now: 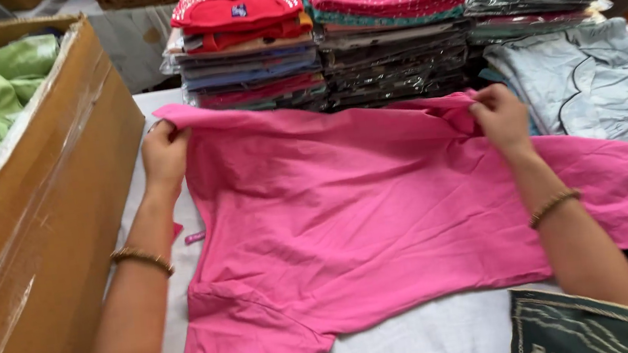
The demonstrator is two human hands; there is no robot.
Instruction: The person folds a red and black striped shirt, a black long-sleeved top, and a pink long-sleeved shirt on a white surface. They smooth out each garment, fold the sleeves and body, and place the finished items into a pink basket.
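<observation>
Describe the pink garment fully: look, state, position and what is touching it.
The pink garment is plain, soft knit-looking cloth, spread flat on a white table, lightly creased. Its far edge is folded over. The left hand grips one far corner, the right hand pinches the far edge. A sleeve-like flap lies at the near left corner. Its right side runs out of frame.

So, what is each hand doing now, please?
Left hand: closed on the pink shirt edge.
Right hand: closed on the same shirt.
</observation>
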